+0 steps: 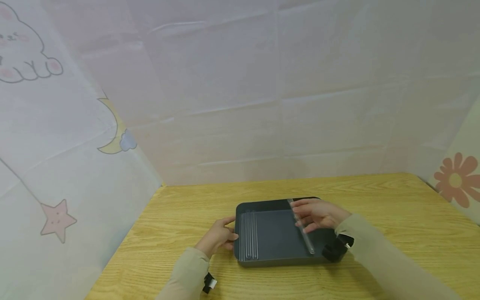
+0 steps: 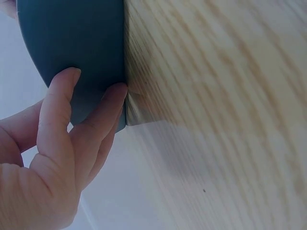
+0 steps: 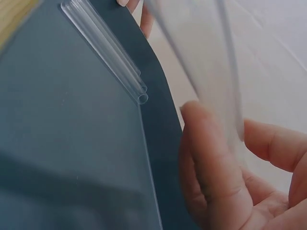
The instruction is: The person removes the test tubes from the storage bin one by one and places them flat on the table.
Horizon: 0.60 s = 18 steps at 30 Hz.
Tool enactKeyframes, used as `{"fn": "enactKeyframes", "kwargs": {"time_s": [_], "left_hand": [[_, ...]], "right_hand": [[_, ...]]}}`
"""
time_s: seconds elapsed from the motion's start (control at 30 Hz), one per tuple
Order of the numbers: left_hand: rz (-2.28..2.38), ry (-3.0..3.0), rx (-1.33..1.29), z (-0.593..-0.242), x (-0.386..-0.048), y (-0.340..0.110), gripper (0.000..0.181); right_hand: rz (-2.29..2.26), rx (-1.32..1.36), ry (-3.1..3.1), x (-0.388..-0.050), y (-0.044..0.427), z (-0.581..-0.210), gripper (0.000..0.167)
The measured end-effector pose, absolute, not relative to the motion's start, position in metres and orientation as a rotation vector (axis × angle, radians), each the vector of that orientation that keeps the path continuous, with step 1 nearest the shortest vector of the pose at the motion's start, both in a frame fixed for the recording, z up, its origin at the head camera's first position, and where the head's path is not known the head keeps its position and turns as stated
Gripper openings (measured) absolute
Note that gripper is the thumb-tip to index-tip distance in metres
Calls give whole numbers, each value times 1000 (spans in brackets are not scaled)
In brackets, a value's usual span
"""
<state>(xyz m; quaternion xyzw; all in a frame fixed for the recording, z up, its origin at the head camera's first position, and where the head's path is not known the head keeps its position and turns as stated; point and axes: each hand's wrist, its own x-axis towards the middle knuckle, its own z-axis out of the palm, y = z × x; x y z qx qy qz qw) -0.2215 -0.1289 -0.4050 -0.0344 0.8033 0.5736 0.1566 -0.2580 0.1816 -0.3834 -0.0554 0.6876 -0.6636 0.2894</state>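
Note:
A dark grey rectangular tray [image 1: 279, 233] sits on the table, with several clear test tubes [image 1: 250, 237] lying side by side along its left inner wall. At that left side is my left hand [image 1: 219, 235], whose fingers [image 2: 57, 112] rest against the outer wall while the thumb is at the rim. Over the right part of the tray, my right hand [image 1: 315, 214] pinches another clear test tube [image 1: 301, 229] between thumb and fingers. This tube is tilted, its rounded end toward the near side. In the right wrist view, the held tube [image 3: 206, 62] is large and blurred.
The tray stands on a wood-grain table [image 1: 168, 233]. Behind and beside the table hangs a pale printed cloth [image 1: 225, 104] with creases. Each wrist carries a small black device, the right one [image 1: 337, 248] close to the tray's near right corner.

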Motion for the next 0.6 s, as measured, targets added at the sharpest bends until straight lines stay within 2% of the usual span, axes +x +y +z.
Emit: {"fn": "enactKeyframes", "kwargs": {"time_s": [0.6], "left_hand": [[1640,2301,-101,-406,-222,-129,64]], "right_hand": [[-1709,-153,1910,-254,206,-387,62]]}}
